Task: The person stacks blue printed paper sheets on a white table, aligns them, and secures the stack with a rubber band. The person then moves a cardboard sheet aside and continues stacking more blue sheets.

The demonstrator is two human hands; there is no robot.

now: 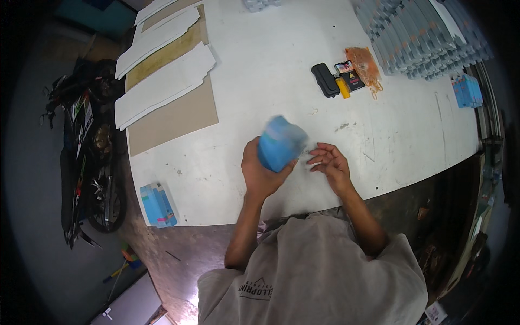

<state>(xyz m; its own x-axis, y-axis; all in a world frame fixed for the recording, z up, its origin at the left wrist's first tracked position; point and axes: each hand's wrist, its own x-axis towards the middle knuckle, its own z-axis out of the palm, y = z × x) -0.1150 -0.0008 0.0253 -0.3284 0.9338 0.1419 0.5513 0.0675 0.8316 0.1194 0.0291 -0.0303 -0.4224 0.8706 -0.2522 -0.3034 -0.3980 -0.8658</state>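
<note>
My left hand (261, 172) is wrapped round a blue stack (279, 149) above the near middle of the white table (254, 81). The stack is smeared by motion; it looks like a bundle of small blue cardboard pieces with a paler, greyish right side. Just to its right, my right hand (331, 165) is held with loosely curled, parted fingers and nothing in them. A gap shows between its fingertips and the stack. Near the table's left front corner sits another blue stack (158, 205), and a smaller blue stack (466, 91) is by the right edge.
Tall rows of grey-blue stacked pieces (420, 38) fill the far right. A black case (325, 79), a yellow lighter (343, 88), a dark pack (352, 78) and an orange bag (364, 65) lie before them. White sheets (168, 84) over brown boards line the left. A motorcycle (89, 151) stands beyond.
</note>
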